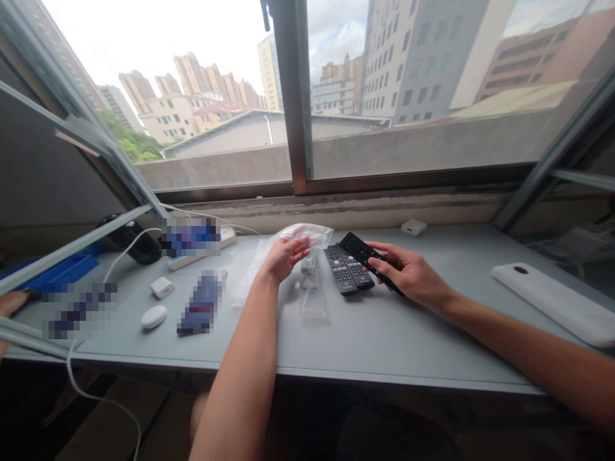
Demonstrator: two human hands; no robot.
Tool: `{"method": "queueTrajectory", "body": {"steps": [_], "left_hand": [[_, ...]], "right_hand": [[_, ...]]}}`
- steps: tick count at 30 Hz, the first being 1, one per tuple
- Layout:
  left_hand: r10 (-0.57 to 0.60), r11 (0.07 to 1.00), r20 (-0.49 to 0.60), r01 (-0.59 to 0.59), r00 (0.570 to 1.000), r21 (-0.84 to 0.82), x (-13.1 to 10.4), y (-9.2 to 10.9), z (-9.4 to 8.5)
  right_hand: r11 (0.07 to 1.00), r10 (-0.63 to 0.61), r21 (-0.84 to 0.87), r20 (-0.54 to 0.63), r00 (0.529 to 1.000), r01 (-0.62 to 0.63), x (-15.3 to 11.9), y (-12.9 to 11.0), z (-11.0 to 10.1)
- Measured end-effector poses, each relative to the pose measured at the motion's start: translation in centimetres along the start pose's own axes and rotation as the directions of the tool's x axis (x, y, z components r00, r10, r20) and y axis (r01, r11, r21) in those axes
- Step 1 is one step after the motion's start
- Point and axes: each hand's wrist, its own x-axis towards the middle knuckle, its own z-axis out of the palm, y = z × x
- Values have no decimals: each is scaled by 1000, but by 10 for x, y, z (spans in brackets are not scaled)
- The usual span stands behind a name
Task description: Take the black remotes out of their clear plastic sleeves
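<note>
My right hand [401, 272] holds a black remote control [362, 251], tilted, above the table's right-centre part. Two more black remotes, a left one [340, 272] and a right one [356, 272], lie side by side just left of it. My left hand [288, 255] is over a clear plastic bag [307, 232], fingers bent toward the right; whether they pinch the bag is hard to make out. Between the hands, a small clear bag [313, 304] lies flat with small items in its upper part. More clear plastic [250, 275] spreads left of my left wrist.
On the left are a white power strip [196, 251], a white adapter [161, 287], a white oval case [154, 317] and a cable [72, 378]. A long white object [552, 301] lies right. Another person's hand [12, 304] shows far left. Metal frames flank the table.
</note>
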Motion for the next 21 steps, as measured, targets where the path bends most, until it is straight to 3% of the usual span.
{"method": "queueTrajectory", "body": {"steps": [7,15,21], "left_hand": [[3,996,133,-15,991,86,-4,-2,2],[-20,992,287,-17,958,125,-7,-7,8],[-35,966,379,-65,925,249,-13,-4,16]], "right_hand": [[993,98,63,58,993,-102,-3,-9,4],[995,90,24,85,992,-93,-5,-13,9],[994,97,38,106,990,-102,-4,-8,9]]}}
